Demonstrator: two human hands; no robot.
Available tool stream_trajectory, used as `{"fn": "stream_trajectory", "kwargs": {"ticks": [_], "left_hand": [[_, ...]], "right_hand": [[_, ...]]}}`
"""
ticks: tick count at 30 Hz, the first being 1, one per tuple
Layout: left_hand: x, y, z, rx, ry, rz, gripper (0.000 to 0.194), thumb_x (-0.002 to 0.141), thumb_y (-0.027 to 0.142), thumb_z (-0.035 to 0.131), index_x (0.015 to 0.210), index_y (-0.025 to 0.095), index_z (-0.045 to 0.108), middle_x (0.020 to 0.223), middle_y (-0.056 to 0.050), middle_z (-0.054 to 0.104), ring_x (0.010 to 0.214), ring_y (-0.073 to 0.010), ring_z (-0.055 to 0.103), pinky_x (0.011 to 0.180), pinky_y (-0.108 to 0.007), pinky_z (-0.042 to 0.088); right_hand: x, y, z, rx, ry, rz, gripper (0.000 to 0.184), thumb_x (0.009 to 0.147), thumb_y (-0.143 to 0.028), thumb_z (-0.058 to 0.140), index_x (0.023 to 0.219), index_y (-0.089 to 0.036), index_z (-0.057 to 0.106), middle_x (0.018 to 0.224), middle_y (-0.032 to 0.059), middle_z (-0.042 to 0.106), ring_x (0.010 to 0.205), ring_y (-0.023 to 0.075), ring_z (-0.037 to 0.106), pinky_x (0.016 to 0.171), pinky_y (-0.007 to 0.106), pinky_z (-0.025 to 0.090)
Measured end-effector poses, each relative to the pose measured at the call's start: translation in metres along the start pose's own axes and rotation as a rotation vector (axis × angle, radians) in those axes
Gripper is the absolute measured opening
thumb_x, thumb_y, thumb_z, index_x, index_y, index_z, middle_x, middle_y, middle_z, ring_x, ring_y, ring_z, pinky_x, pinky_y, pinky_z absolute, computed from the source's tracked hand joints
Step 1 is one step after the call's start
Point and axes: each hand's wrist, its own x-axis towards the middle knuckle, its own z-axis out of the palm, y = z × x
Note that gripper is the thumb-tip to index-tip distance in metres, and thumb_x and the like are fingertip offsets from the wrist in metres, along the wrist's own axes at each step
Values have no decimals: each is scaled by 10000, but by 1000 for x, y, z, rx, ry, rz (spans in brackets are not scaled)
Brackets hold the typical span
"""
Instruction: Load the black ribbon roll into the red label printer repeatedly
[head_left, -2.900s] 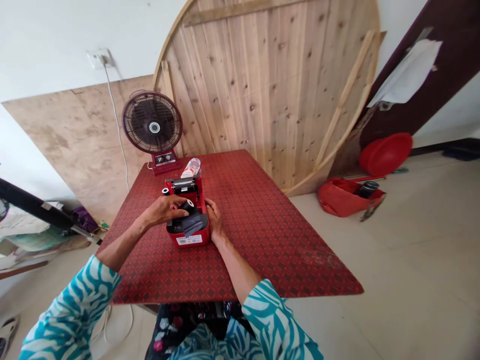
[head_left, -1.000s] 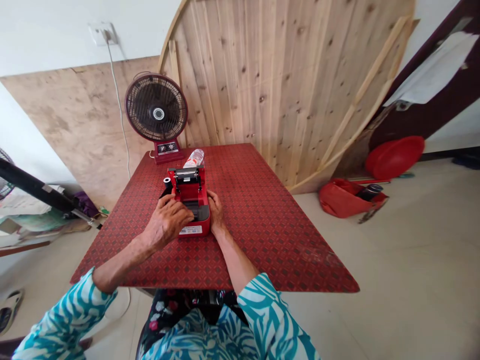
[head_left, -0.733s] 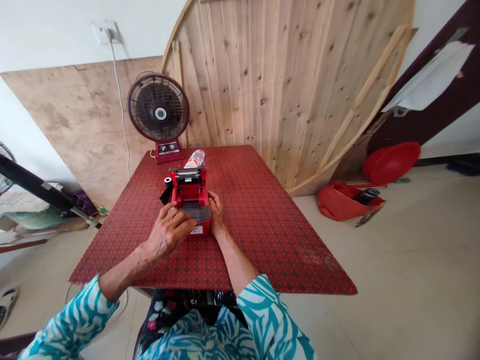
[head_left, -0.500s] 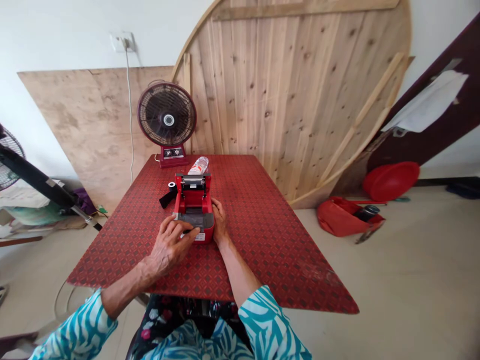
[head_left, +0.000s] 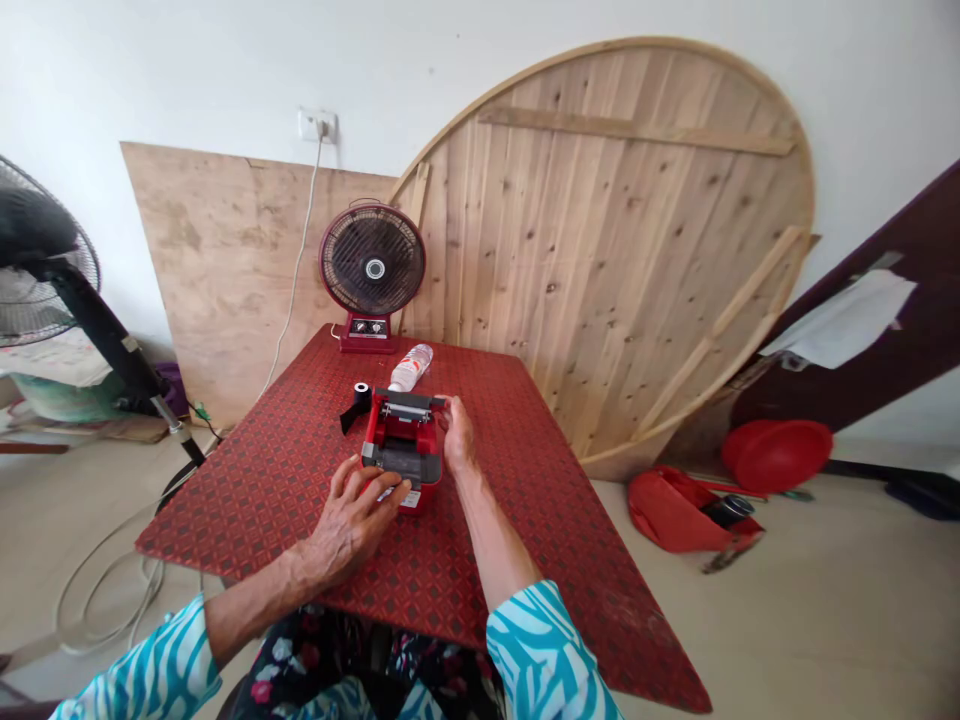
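A small red printer-like device with a grey inner panel and an upright rear lid sits on the red patterned table. My left hand rests on its near left corner, fingers spread over the front edge. My right hand reaches along the device's right side, fingertips touching the top of the raised lid. A small black roll with a loose black strip lies just left of the device. A plastic water bottle lies on its side behind it.
A maroon desk fan stands at the table's far edge, its cord running up to a wall socket. A round wooden tabletop leans on the wall. A standing fan is at left; red bag and red basin on floor at right.
The black roll left the device's open bay and lies beside it. My left hand slid to the near front corner. My right hand moved from the side up to the lid. The camera tilted upward.
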Motion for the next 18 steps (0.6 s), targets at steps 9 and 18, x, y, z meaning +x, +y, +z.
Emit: {"fn": "stream_trajectory", "kwargs": {"ticks": [9, 18], "left_hand": [[-6, 2, -3, -24, -29, 13, 377, 910, 162, 512, 1270, 245, 589, 1208, -65, 665, 1140, -226, 541, 1122, -469, 245], [23, -46, 13, -565, 103, -544, 401, 907, 369, 518, 1274, 214, 557, 1278, -114, 600, 1207, -232, 522, 1057, -452, 373]], "right_hand": [[-55, 10, -16, -83, 1, -85, 271, 712, -439, 655, 858, -211, 649, 1256, 79, 574, 1164, 225, 535, 1023, 394, 383], [-61, -2, -12, -126, -18, -42, 253, 688, -353, 608, 906, -243, 674, 1252, 59, 544, 1229, 241, 474, 1086, 433, 339]]}}
